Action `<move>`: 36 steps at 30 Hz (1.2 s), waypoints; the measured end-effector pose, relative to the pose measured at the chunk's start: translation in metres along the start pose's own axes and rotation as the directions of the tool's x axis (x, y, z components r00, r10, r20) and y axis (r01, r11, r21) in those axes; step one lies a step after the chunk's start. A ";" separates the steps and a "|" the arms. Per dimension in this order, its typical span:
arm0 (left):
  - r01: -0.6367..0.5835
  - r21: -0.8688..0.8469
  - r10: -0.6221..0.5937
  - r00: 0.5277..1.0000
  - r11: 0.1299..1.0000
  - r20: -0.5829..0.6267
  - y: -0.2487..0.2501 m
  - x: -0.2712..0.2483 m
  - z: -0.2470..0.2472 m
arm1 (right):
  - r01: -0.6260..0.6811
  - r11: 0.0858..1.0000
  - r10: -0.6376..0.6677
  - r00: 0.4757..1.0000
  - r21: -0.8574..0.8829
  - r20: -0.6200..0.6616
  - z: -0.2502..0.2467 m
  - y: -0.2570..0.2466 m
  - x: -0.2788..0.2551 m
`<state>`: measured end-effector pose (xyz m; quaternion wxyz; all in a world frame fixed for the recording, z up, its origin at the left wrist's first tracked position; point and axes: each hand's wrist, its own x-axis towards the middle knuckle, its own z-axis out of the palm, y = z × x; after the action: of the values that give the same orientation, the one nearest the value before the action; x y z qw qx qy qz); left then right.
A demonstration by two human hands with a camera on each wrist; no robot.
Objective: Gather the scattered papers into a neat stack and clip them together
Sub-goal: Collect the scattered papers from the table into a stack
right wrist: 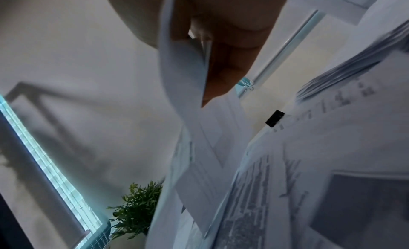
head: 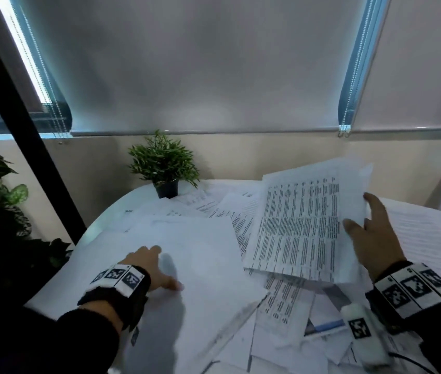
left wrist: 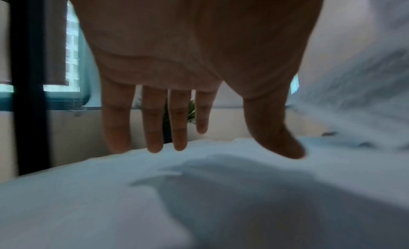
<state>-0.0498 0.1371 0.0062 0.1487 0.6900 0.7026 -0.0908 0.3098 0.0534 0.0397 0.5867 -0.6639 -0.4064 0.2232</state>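
Gripping a loose sheaf of papers (head: 303, 225), right hand (head: 373, 238) risks sheets sliding free; left hand (head: 154, 268), fingers straight, presses a blank sheet (head: 203, 255) flat on the tabletop (head: 122, 209).

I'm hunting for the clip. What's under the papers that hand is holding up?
Under the lifted papers in the right hand, more printed sheets lie on the table. No clip shows there; those sheets hide whatever is below.

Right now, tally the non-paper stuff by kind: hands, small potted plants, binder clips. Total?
Hands: 2, left hand flat on a blank white sheet, right hand gripping a sheaf of printed pages.
Small green potted plant in a black pot: 1.
Black binder clip: 1.
Total: 4.
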 end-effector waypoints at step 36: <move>-0.346 -0.923 0.423 0.871 0.170 -0.249 0.115 -0.072 -0.039 | 0.310 0.939 -0.243 0.904 -0.149 0.351 0.049 -0.033 -0.049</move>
<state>0.0615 0.0858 0.0755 0.5686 0.6129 0.4122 0.3622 0.2350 0.0428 0.0520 0.4665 -0.6088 -0.6089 0.2022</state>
